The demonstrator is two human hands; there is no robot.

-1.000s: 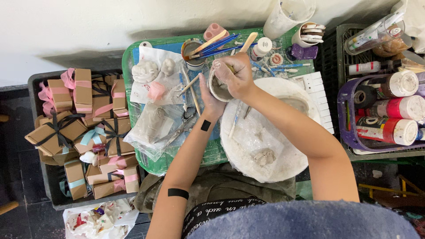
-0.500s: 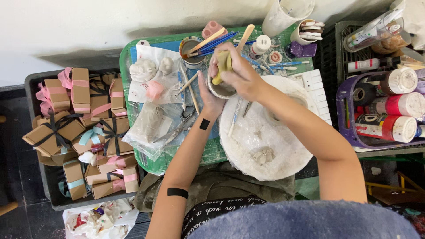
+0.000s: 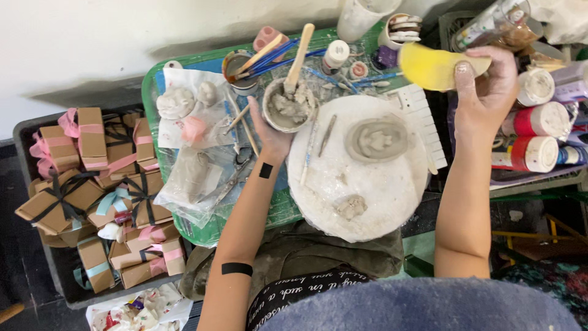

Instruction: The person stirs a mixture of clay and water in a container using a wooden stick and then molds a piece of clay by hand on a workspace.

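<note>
My left hand (image 3: 267, 133) grips a small grey bowl (image 3: 288, 108) of wet clay slip from below, with a wooden stick (image 3: 299, 59) standing in it. My right hand (image 3: 484, 92) is raised at the upper right and holds a yellow sponge (image 3: 432, 66). Between my arms lies a round white board (image 3: 358, 178) bearing a flat clay disc with a raised rim (image 3: 376, 140) and a small clay lump (image 3: 350, 206). A thin modelling tool (image 3: 327, 135) rests on the board's left part.
A green mat (image 3: 211, 230) carries clay pieces on plastic (image 3: 187, 101), a cup of brushes (image 3: 242, 68) and little jars. A black crate of ribboned brown gift boxes (image 3: 92, 184) stands at the left. Paint bottles (image 3: 533, 135) fill a tray at the right.
My right hand has left the bowl and swung out to the upper right with the yellow sponge. The clay disc on the board is now uncovered. The left hand still holds the bowl.
</note>
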